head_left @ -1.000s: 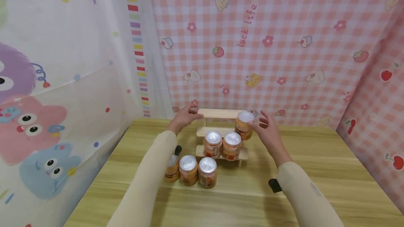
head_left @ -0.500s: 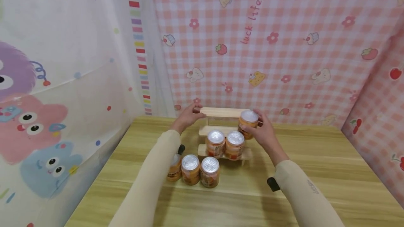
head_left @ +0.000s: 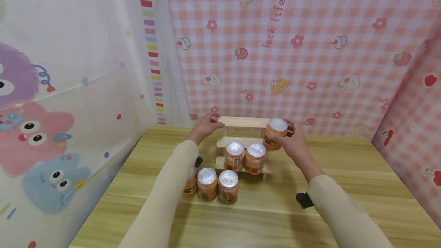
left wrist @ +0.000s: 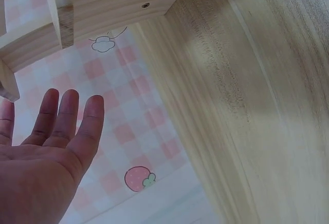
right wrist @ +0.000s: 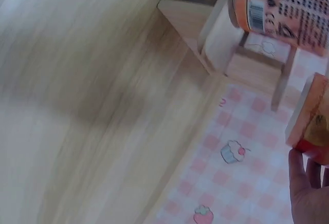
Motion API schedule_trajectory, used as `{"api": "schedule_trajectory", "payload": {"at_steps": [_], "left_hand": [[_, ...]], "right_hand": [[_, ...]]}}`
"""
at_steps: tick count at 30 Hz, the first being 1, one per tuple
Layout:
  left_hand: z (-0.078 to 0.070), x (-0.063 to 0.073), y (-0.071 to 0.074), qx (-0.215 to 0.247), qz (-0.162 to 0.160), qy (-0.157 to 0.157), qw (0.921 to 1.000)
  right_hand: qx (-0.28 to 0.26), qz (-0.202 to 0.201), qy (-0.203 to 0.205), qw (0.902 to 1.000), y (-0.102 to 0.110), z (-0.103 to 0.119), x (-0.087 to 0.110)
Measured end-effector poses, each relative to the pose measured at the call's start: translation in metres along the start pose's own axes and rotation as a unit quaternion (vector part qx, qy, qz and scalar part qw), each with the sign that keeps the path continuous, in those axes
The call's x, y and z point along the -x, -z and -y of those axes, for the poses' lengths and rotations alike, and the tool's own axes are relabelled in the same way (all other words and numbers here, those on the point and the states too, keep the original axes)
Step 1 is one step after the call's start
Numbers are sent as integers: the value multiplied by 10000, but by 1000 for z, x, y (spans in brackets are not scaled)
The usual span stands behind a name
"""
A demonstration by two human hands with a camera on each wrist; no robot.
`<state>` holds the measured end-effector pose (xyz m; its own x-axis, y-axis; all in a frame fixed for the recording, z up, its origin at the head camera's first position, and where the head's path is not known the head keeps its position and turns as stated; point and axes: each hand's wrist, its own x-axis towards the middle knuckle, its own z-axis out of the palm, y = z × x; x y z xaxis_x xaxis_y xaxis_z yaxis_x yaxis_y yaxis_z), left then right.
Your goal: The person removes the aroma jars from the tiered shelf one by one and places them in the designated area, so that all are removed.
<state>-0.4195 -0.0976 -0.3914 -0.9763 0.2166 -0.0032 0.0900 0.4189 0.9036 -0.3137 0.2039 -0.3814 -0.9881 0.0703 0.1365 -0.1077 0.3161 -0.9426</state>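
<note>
A three-step wooden stand (head_left: 242,122) holds orange-labelled jars with silvery lids. At its right end my right hand (head_left: 297,143) grips one jar (head_left: 276,127), thumb in front and fingers behind. This jar overlaps the ends of the upper two steps in the head view. The right wrist view shows fingertips against the held jar (right wrist: 314,124). My left hand (head_left: 206,126) is at the left end of the top step, its fingers extended in the left wrist view, beside the stand (left wrist: 113,0). Two jars, a left one (head_left: 234,157) and a right one (head_left: 255,158), stand upright on the lowest step.
On the table (head_left: 262,221), in front of the stand, three more jars stand in a row: a right one (head_left: 228,187), a middle one (head_left: 207,185) and a left one (head_left: 190,185) partly behind the left sleeve. A checked pink cloth (head_left: 289,64) hangs behind.
My right hand has closed its fingers round the jar at the stand's right end and shifted it rightward. My left hand stays at the top step's left end.
</note>
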Motion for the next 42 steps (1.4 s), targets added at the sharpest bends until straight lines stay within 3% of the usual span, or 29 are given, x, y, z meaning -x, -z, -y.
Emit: {"api": "schedule_trajectory", "payload": {"at_steps": [6,11,15,20,27,35,42], "left_hand": [[0,2,2,-227,61,119,9997],[-5,2,3,-286,128,21,9995],[-6,1,6,-244,207,74,9995],[-7,1,9,-281,181,215,9992],[-6,-1,6,-234,260,271,9990],[-10,3,11,-486,244,263,9982],[-11,5,8,-599,279,198,9976]], "right_hand": [[190,-151,157,9996,29,1,17],[418,63,47,9991,51,-1,40],[648,284,-44,9975,54,-9,62],[731,465,-251,9959,36,-32,89],[452,483,-392,9970,-3,-54,118],[14,527,-348,9980,-55,-56,121],[-53,484,-131,9987,-83,-62,117]]}}
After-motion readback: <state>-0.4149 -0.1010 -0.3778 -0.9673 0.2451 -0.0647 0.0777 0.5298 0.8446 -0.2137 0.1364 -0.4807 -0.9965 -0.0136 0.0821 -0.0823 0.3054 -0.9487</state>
